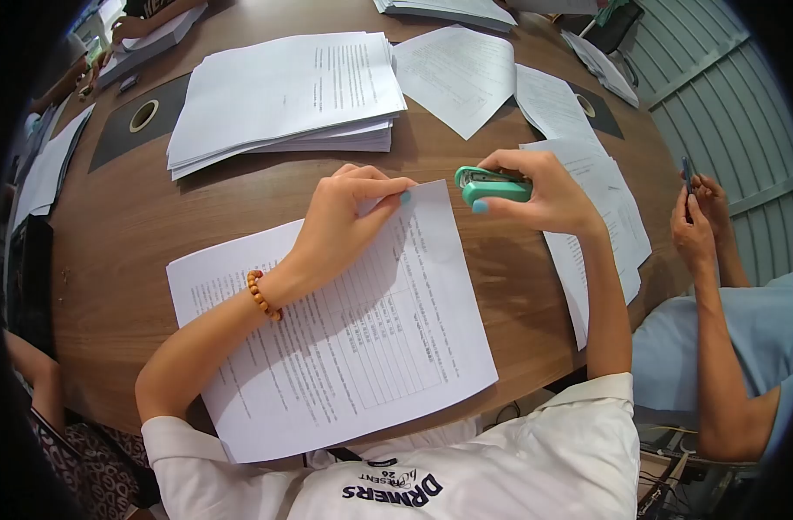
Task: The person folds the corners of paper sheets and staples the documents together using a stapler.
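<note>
A printed sheaf of paper (344, 338) with text and a table lies slanted on the table in front of me. My left hand (353, 204) pinches its far edge near the top corner, thumb on the printed face; a beaded bracelet (264, 295) circles that wrist. A green stapler (494, 185) is in my right hand (548, 195), with my thumb below and fingers above it. The stapler's jaw end points left toward the paper's far corner, with a small gap between them. How many sheets the sheaf has, I cannot tell.
A thick paper stack (284, 95) stands beyond my left hand. Loose sheets (457, 74) lie at the far middle, and more overlapping papers (587, 199) at the right. A person (717, 347) in blue sits at the right holding a phone (687, 173). Other people sit left.
</note>
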Demonstrator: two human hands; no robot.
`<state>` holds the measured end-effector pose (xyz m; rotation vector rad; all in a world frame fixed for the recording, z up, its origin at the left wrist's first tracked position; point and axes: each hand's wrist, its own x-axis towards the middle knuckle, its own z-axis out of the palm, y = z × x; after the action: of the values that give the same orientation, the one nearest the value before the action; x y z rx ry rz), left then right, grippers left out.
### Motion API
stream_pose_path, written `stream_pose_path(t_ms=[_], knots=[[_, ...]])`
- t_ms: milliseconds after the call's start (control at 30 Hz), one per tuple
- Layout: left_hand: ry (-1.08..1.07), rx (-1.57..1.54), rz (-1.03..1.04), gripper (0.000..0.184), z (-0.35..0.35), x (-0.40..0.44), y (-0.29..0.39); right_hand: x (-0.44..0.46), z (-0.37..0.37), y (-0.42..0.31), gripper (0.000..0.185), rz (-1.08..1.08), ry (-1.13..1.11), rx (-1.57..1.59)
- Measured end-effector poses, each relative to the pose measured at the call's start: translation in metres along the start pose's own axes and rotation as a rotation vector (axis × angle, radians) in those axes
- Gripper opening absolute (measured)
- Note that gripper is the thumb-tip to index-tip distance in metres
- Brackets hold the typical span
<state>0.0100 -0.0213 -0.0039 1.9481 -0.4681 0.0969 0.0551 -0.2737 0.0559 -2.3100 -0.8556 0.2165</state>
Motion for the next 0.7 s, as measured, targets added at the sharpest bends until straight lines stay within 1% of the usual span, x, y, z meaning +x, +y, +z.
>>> stream_pose_path(t_ms=[33,133,233,400,700], knots=[[0.001,-0.001,-0.002,0.022,0.0,0.0,-0.001,0.002,0.001,-0.003,0.036,-0.102,-0.014,-0.105],[0.02,-0.003,0.033,0.021,0.001,-0.001,-0.003,0.008,0.001,-0.017,0.039,-0.114,-0.046,-0.172],[0.041,0.033,0.067,0.022,0.002,-0.001,-0.002,0.012,0.005,-0.02,0.038,-0.157,-0.078,-0.212],[0.033,0.056,0.099,0.024,0.003,-0.001,-0.005,0.015,0.01,-0.019,0.036,-0.167,-0.074,-0.205],[0.02,0.079,0.08,0.022,0.003,-0.001,-0.002,0.018,0.01,-0.017,0.032,-0.177,-0.074,-0.228]])
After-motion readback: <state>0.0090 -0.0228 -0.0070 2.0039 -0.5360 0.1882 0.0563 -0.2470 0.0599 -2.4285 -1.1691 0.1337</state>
